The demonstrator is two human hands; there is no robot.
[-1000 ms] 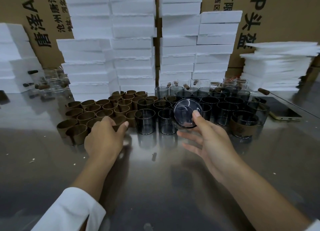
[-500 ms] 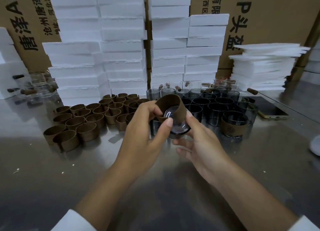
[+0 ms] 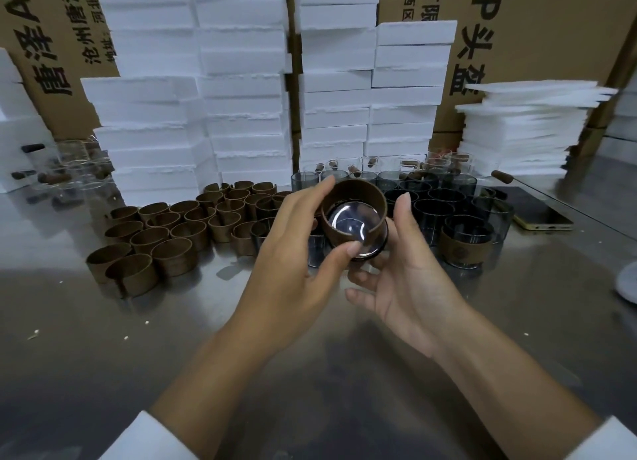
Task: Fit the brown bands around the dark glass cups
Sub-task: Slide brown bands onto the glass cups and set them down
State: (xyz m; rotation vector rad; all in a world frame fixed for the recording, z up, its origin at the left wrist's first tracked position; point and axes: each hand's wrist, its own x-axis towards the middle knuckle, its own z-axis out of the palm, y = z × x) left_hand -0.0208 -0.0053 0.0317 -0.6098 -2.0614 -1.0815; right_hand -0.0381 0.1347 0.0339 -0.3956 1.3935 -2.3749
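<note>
Brown band [image 3: 356, 191] rings the tilted dark glass cup [image 3: 347, 226]; your left hand [image 3: 293, 270] pinches it, and your right hand [image 3: 408, 287] grips the cup.

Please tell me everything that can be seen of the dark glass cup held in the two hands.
The dark glass cup is held above the metal table, tilted so its thick, shiny base faces the camera and reflects light. A brown band surrounds the base end, partly on; a dark strip of wall shows beyond it at lower right. The left hand pinches the band between thumb and forefinger; the right hand cradles the cup from the right and below. Its mouth is hidden.
</note>
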